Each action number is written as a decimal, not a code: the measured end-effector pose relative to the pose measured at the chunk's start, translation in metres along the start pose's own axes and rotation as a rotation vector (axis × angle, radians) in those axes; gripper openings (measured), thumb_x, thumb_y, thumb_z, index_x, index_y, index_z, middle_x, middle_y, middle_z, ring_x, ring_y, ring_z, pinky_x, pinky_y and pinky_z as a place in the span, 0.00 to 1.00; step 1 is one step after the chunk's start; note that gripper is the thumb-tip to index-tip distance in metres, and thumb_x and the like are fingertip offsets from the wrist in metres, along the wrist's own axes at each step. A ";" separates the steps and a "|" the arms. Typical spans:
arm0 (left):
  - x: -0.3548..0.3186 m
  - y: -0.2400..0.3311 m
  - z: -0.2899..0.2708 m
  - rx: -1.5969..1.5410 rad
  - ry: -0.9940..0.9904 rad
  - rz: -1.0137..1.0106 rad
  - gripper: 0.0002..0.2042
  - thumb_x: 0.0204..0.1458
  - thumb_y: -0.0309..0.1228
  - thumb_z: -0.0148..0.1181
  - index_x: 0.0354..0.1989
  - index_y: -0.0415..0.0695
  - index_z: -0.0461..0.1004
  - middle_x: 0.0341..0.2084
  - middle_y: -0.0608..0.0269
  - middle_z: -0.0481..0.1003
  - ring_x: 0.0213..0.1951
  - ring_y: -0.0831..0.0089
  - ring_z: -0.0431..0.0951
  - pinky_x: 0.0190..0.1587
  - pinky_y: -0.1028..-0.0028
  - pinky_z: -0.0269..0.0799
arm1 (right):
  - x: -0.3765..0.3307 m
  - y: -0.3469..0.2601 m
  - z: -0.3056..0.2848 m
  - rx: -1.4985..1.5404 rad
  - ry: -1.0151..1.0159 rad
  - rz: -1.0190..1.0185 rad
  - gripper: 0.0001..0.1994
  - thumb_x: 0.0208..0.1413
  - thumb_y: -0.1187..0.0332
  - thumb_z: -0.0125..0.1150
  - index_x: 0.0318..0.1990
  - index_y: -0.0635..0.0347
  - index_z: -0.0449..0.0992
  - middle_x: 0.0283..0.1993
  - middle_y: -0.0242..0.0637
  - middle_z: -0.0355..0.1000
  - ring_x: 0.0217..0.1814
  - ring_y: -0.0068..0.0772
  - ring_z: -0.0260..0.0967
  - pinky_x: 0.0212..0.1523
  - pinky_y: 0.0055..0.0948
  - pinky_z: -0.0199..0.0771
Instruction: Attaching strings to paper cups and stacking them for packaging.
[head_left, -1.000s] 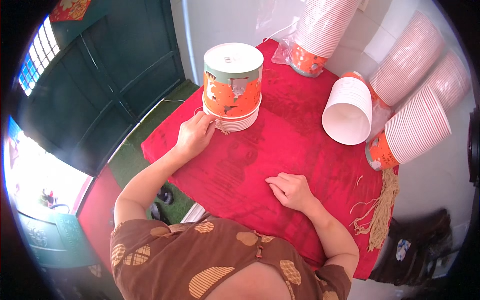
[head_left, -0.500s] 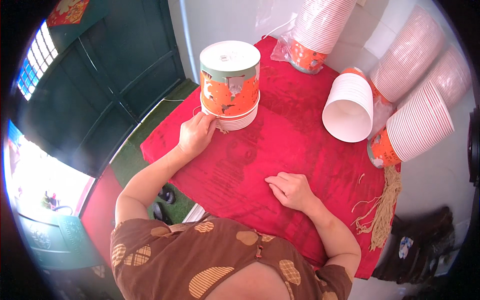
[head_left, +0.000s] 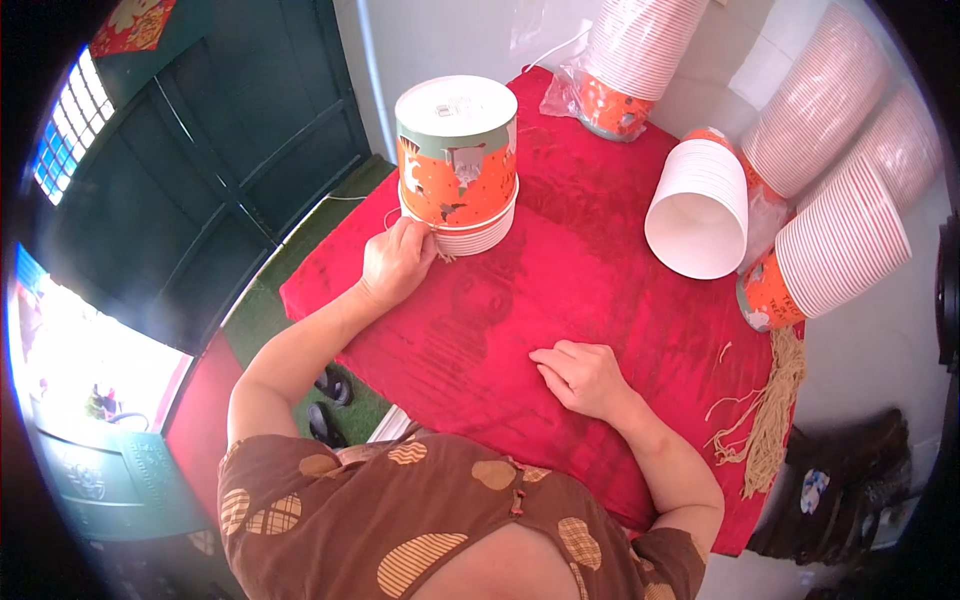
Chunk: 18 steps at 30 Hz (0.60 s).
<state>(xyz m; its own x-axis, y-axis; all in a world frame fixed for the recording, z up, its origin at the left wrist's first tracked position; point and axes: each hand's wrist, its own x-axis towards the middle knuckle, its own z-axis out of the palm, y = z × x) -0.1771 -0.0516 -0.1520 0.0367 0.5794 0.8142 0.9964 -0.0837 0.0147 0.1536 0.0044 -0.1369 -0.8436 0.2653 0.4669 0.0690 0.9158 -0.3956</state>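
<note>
A short stack of upside-down paper buckets [head_left: 458, 170], orange and green with white bases, stands on the red cloth at the far left. My left hand [head_left: 398, 262] is closed at the stack's lower left edge. Thin tan string [head_left: 446, 257] shows on both sides of its pinched fingers; the fingertips are partly hidden against the rims. Nearer to me, my right hand [head_left: 582, 380] rests on the cloth, fingers curled and thumb against the index finger, nothing visible in it.
A paper bucket [head_left: 697, 222] lies on its side at the right, mouth toward me. Tall nested bucket stacks [head_left: 840, 240] lean along the right wall, some in clear plastic. A bundle of tan strings [head_left: 770, 415] hangs at the right edge of the red-covered table [head_left: 480, 330].
The view has shifted very slightly. Both hands and the bucket stack keep nearly the same places.
</note>
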 end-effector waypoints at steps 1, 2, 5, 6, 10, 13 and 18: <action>0.000 0.000 0.001 0.000 -0.001 0.001 0.08 0.47 0.25 0.64 0.32 0.43 0.70 0.23 0.59 0.70 0.20 0.61 0.75 0.21 0.65 0.72 | 0.000 0.000 0.000 -0.010 0.003 -0.007 0.06 0.51 0.71 0.64 0.37 0.58 0.80 0.27 0.36 0.72 0.25 0.37 0.73 0.25 0.34 0.75; 0.000 0.000 0.002 -0.005 0.001 -0.012 0.08 0.46 0.25 0.64 0.32 0.43 0.69 0.23 0.59 0.70 0.20 0.60 0.75 0.21 0.64 0.72 | 0.000 0.000 0.000 -0.009 0.004 -0.007 0.06 0.51 0.71 0.64 0.37 0.58 0.80 0.27 0.36 0.72 0.25 0.37 0.73 0.25 0.34 0.75; 0.000 0.000 0.002 -0.032 0.003 -0.055 0.09 0.46 0.25 0.64 0.31 0.43 0.69 0.23 0.59 0.70 0.21 0.59 0.75 0.20 0.64 0.72 | -0.001 0.001 0.001 -0.012 0.008 -0.008 0.06 0.51 0.71 0.64 0.37 0.58 0.80 0.27 0.35 0.71 0.25 0.37 0.73 0.25 0.33 0.75; -0.001 0.000 0.001 -0.054 0.002 -0.086 0.09 0.46 0.26 0.64 0.32 0.43 0.69 0.23 0.58 0.70 0.21 0.59 0.76 0.21 0.64 0.72 | -0.001 0.001 0.001 -0.016 0.007 -0.009 0.06 0.51 0.71 0.64 0.37 0.58 0.80 0.27 0.35 0.71 0.25 0.37 0.73 0.25 0.33 0.75; -0.004 0.001 -0.007 -0.099 -0.007 -0.144 0.09 0.44 0.24 0.64 0.31 0.43 0.69 0.23 0.58 0.70 0.22 0.58 0.76 0.21 0.63 0.72 | -0.001 0.000 -0.001 -0.022 0.002 -0.002 0.06 0.50 0.71 0.64 0.37 0.58 0.80 0.27 0.35 0.71 0.25 0.37 0.72 0.25 0.33 0.75; -0.008 0.003 -0.012 -0.112 0.025 -0.173 0.10 0.42 0.22 0.63 0.31 0.42 0.68 0.23 0.59 0.70 0.22 0.59 0.76 0.21 0.64 0.71 | -0.001 0.001 0.000 -0.023 0.005 -0.003 0.06 0.50 0.72 0.65 0.37 0.58 0.80 0.27 0.35 0.71 0.25 0.37 0.73 0.25 0.33 0.75; -0.010 0.003 -0.020 -0.145 0.025 -0.199 0.10 0.41 0.20 0.62 0.30 0.42 0.67 0.22 0.59 0.69 0.21 0.62 0.75 0.21 0.65 0.71 | 0.000 0.000 -0.001 -0.018 -0.001 0.000 0.06 0.50 0.72 0.64 0.37 0.58 0.80 0.27 0.35 0.72 0.25 0.37 0.73 0.25 0.33 0.75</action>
<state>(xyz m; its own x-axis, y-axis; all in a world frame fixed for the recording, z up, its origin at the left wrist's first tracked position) -0.1760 -0.0741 -0.1484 -0.1634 0.5760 0.8010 0.9622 -0.0862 0.2583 0.1544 0.0049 -0.1366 -0.8440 0.2648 0.4664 0.0783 0.9211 -0.3813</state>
